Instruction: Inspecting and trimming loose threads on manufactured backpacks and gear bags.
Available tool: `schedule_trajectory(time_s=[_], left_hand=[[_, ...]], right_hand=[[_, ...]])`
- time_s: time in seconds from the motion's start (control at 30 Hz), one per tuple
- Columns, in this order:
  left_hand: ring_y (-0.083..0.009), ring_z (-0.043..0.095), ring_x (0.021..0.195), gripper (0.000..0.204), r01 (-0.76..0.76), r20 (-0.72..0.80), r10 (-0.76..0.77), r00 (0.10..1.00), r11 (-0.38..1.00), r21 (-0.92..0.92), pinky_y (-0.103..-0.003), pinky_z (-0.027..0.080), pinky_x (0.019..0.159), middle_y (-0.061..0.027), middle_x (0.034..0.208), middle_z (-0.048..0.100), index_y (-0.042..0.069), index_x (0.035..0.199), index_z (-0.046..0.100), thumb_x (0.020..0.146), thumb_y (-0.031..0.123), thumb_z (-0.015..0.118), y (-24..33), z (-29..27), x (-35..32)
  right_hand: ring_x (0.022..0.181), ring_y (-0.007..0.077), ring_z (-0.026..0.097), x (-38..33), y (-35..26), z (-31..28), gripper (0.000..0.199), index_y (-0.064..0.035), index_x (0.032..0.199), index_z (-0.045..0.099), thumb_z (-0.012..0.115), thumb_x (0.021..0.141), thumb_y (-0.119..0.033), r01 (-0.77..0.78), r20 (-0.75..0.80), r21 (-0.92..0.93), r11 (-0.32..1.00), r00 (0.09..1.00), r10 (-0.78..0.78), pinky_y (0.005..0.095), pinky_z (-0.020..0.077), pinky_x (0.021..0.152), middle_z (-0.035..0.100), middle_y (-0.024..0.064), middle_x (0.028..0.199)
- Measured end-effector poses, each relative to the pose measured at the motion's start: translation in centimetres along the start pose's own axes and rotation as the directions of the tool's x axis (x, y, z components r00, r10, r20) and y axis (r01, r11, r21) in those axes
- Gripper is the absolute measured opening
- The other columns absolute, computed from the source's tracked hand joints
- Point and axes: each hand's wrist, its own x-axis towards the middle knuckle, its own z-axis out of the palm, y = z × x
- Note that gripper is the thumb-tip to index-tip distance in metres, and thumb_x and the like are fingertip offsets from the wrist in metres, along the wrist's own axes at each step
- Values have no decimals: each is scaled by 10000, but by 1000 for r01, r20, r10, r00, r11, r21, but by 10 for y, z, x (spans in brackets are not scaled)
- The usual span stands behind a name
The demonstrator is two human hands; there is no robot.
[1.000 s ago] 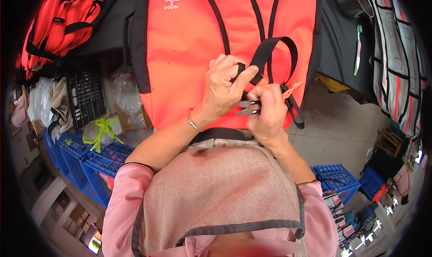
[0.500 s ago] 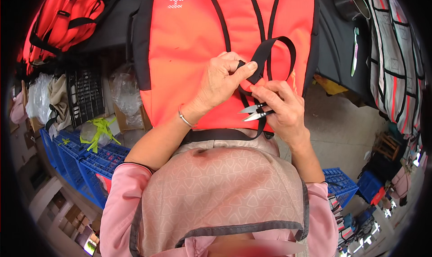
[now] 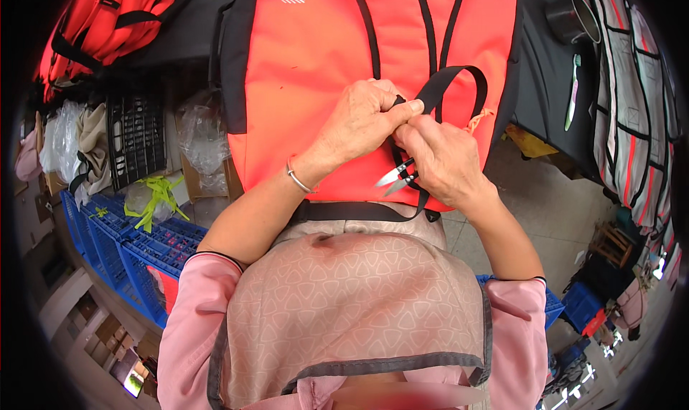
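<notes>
Where pinched, black strap (image 3: 459, 80) seemingly loops.

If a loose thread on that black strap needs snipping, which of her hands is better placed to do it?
The right hand, most likely. It holds the small thread snips, blades apart and pointing toward the black strap. The left hand pinches that strap over the orange bag, so it is busy steadying it.

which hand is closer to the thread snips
Right. The right hand holds the thread snips; the left hand is just above, pinching the black strap.
</notes>
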Motion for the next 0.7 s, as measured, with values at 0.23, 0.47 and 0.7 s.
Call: schedule_trajectory(time_s=[0.23, 0.47, 0.7], left_hand=[[-129, 466, 533, 419, 46, -28, -46, 999, 999, -13, -339, 377, 518, -73, 570, 500, -35, 580, 595, 857, 261, 699, 0, 0, 1], [-127, 457, 523, 445, 13, -35, -12, 999, 1000, 21, -340, 364, 500, -76, 565, 481, -38, 560, 563, 851, 270, 701, -5, -1, 2], [-83, 517, 643, 271, 130, 58, -135, 989, 989, 73, -271, 413, 582, -41, 657, 591, -15, 745, 720, 883, 216, 687, 9, -5, 2]], right_hand=[[656, 191, 607, -6, -4, 11, 162, -75, 947, 598, 634, 791, -99, -74, -156, 132, 988, 983, 95, 317, 485, 546, 597, 46, 918], [568, 197, 614, -12, 13, -13, 265, -67, 852, 653, 739, 614, 10, -198, -181, 306, 931, 948, 261, 308, 478, 500, 614, 24, 769], [622, 176, 623, -1, 8, -15, 284, -80, 949, 696, 652, 682, 3, -104, -29, 208, 973, 993, 112, 307, 481, 496, 604, 14, 863]])
